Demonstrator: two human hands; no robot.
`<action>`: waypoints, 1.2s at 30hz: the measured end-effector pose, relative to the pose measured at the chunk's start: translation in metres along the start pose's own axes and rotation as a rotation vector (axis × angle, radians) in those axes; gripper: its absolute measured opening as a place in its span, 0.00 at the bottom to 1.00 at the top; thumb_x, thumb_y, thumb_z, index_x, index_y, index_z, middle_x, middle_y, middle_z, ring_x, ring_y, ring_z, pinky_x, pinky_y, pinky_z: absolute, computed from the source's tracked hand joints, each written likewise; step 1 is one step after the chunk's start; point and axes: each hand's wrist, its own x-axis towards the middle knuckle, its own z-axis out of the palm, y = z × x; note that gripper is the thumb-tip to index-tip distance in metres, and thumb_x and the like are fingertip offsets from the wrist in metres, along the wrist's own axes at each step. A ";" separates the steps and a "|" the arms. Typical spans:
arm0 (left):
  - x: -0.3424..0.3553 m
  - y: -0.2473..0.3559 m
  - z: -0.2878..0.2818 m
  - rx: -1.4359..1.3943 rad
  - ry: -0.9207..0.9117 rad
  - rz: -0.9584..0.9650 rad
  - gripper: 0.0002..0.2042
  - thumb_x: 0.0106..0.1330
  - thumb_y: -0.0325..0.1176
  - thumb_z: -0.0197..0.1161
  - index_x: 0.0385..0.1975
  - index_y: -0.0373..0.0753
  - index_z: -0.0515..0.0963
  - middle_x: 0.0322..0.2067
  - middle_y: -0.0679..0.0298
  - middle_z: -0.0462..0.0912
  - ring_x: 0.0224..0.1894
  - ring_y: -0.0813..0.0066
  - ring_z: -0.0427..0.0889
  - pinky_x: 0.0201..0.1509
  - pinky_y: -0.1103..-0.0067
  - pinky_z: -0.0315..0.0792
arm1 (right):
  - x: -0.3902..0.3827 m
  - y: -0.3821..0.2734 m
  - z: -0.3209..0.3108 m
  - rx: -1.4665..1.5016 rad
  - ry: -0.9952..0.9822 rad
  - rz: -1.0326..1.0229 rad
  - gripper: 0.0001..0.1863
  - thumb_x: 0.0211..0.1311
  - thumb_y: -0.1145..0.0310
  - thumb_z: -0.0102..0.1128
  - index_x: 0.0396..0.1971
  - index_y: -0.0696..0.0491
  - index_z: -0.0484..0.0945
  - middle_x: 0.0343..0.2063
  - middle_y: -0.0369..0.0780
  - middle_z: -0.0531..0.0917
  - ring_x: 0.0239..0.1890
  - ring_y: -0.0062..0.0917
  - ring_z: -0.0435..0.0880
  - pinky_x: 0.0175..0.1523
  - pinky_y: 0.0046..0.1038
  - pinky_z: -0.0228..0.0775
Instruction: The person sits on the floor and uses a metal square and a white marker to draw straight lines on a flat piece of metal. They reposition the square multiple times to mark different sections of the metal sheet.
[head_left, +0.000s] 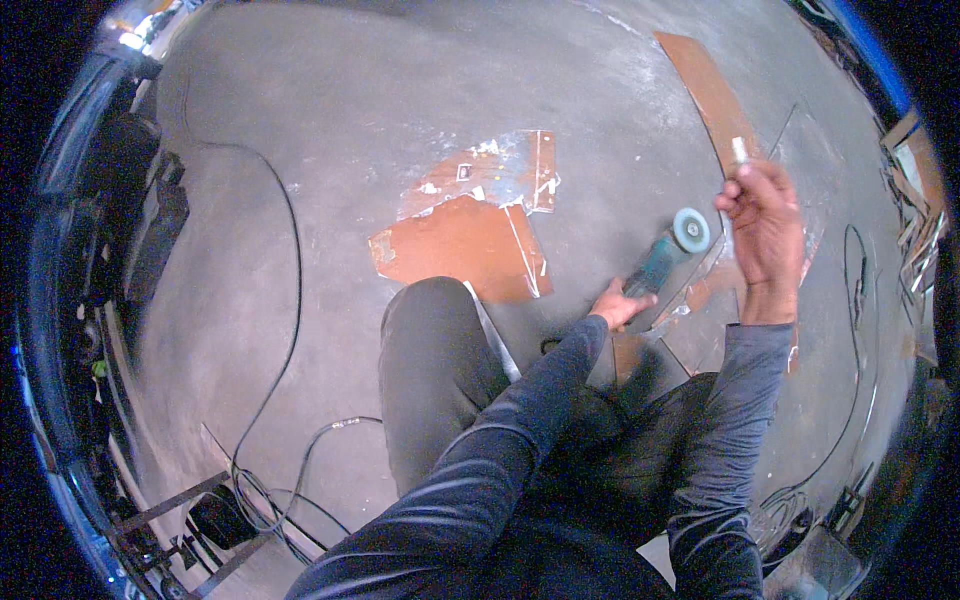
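Observation:
My left hand (pixel 621 303) is wrapped round the body of a teal angle grinder (pixel 655 264). The grinder's round, pale-rimmed disc (pixel 692 230) faces up, at the end away from me. Higher and further right, my right hand (pixel 762 215) is raised with its fingers closed in a pinch. A small whitish, stubby piece (pixel 739 150) sticks up from those fingertips; its kind is too small to make out. Beneath the right hand lie flat brown and grey sheet pieces (pixel 712 288), partly covered by the hand and forearm.
Brown torn board pieces (pixel 460 245) lie on the grey floor (pixel 330 120) ahead of my knee. A long brown strip (pixel 697 80) lies at the far right. Black cables (pixel 297 250) loop along the left, and another cable (pixel 855 330) runs at the right. Scraps (pixel 915 240) are piled by the right edge.

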 end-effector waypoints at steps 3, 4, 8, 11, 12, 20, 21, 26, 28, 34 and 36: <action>-0.001 -0.015 -0.004 0.152 0.062 0.034 0.47 0.48 0.54 0.77 0.64 0.31 0.64 0.55 0.42 0.77 0.52 0.48 0.81 0.54 0.63 0.78 | -0.008 0.020 0.031 -0.056 -0.025 0.128 0.09 0.63 0.73 0.66 0.41 0.57 0.78 0.30 0.39 0.82 0.29 0.24 0.83 0.35 0.30 0.81; 0.002 -0.015 -0.006 0.243 0.143 0.087 0.46 0.48 0.52 0.77 0.63 0.32 0.64 0.57 0.41 0.75 0.56 0.45 0.79 0.60 0.62 0.75 | -0.005 0.021 0.035 -0.049 -0.044 0.126 0.09 0.62 0.72 0.66 0.40 0.58 0.78 0.30 0.39 0.82 0.29 0.24 0.83 0.35 0.30 0.81; -0.014 0.008 0.015 0.310 0.156 -0.020 0.38 0.52 0.45 0.74 0.59 0.30 0.67 0.57 0.40 0.73 0.59 0.43 0.77 0.63 0.62 0.74 | 0.007 0.013 0.028 -0.063 -0.083 0.095 0.10 0.63 0.72 0.66 0.40 0.58 0.77 0.31 0.39 0.82 0.30 0.24 0.83 0.36 0.29 0.81; -0.010 0.004 0.008 0.461 0.067 0.011 0.34 0.55 0.40 0.71 0.58 0.28 0.68 0.57 0.40 0.73 0.59 0.44 0.77 0.63 0.62 0.74 | 0.007 0.021 0.041 -0.027 -0.101 0.112 0.09 0.65 0.74 0.63 0.43 0.59 0.78 0.33 0.40 0.82 0.31 0.22 0.83 0.37 0.26 0.81; -0.011 0.004 0.007 0.470 0.065 0.001 0.33 0.56 0.40 0.71 0.58 0.28 0.68 0.57 0.40 0.72 0.59 0.44 0.77 0.63 0.62 0.74 | 0.008 0.023 0.044 -0.014 -0.098 0.118 0.09 0.66 0.75 0.62 0.44 0.59 0.78 0.34 0.40 0.83 0.32 0.21 0.83 0.37 0.25 0.82; -0.025 0.011 0.007 0.553 0.081 -0.007 0.31 0.58 0.37 0.69 0.59 0.29 0.67 0.58 0.42 0.71 0.57 0.46 0.80 0.60 0.62 0.77 | 0.018 0.028 0.042 0.038 -0.167 0.141 0.19 0.66 0.72 0.62 0.55 0.61 0.75 0.35 0.38 0.83 0.34 0.21 0.84 0.40 0.27 0.82; -0.027 0.013 0.008 0.557 0.074 -0.006 0.31 0.59 0.36 0.69 0.60 0.30 0.66 0.58 0.42 0.71 0.56 0.46 0.80 0.59 0.62 0.77 | 0.018 0.029 0.040 0.039 -0.166 0.139 0.19 0.66 0.72 0.62 0.55 0.61 0.75 0.35 0.38 0.83 0.34 0.22 0.84 0.40 0.27 0.82; -0.025 0.014 0.014 0.580 0.071 -0.018 0.32 0.58 0.35 0.70 0.62 0.35 0.64 0.59 0.43 0.69 0.52 0.45 0.83 0.56 0.62 0.79 | 0.025 0.033 0.033 0.102 -0.174 0.138 0.16 0.66 0.71 0.63 0.50 0.60 0.76 0.36 0.39 0.83 0.35 0.23 0.84 0.41 0.28 0.81; -0.023 0.008 0.015 0.578 0.086 -0.023 0.34 0.57 0.35 0.70 0.63 0.35 0.63 0.59 0.44 0.69 0.51 0.45 0.83 0.55 0.61 0.79 | 0.026 0.034 0.035 0.125 -0.164 0.148 0.15 0.66 0.71 0.63 0.49 0.59 0.75 0.37 0.40 0.83 0.36 0.24 0.84 0.41 0.28 0.81; -0.028 0.010 0.020 0.544 0.104 -0.016 0.40 0.54 0.33 0.73 0.67 0.36 0.60 0.57 0.45 0.69 0.51 0.44 0.83 0.55 0.61 0.79 | 0.026 0.035 0.036 0.112 -0.114 0.166 0.16 0.67 0.69 0.61 0.51 0.57 0.73 0.39 0.42 0.84 0.34 0.23 0.84 0.39 0.27 0.80; -0.032 0.010 0.020 0.546 0.105 -0.007 0.42 0.53 0.33 0.73 0.68 0.35 0.59 0.57 0.45 0.69 0.51 0.44 0.83 0.55 0.61 0.79 | 0.026 0.033 0.035 0.089 -0.116 0.185 0.17 0.68 0.69 0.60 0.54 0.58 0.72 0.39 0.42 0.84 0.33 0.23 0.84 0.37 0.27 0.80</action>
